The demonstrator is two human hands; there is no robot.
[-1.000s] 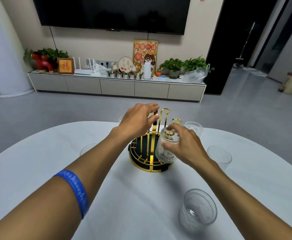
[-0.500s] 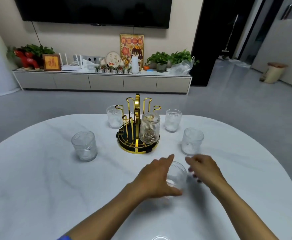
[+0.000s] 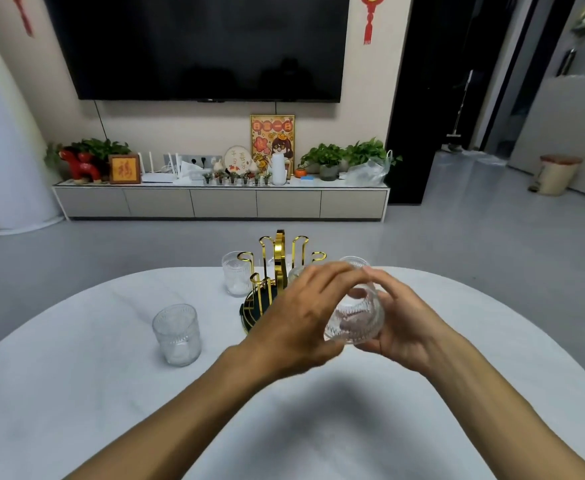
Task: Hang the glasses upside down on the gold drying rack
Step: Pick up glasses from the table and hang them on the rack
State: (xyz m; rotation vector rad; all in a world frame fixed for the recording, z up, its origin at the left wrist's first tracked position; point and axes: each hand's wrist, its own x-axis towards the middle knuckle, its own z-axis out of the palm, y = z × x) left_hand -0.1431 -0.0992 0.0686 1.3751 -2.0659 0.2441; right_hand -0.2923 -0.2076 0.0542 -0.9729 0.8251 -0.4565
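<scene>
I hold a clear ribbed glass (image 3: 355,320) in the air above the white table (image 3: 76,393), tilted with its mouth toward me. My left hand (image 3: 301,317) and my right hand (image 3: 405,323) both grip it. Just behind my hands stands the gold drying rack (image 3: 279,268) on its dark round base; my left hand hides most of the base. An upside-down glass (image 3: 296,273) on the rack peeks above my fingers. Upright glasses stand at the left (image 3: 177,334), back left (image 3: 237,273) and back right (image 3: 353,263).
The oval table's far edge lies just behind the rack. Beyond it are grey floor, a low TV cabinet (image 3: 221,202) with plants and ornaments, and a wall-mounted TV (image 3: 201,46). A small bin (image 3: 557,174) stands at the far right.
After leaving a glass upside down on the rack, both hands came back to the near glass, closed on it and lifted it up in front of the rack. The view has tilted upward.
</scene>
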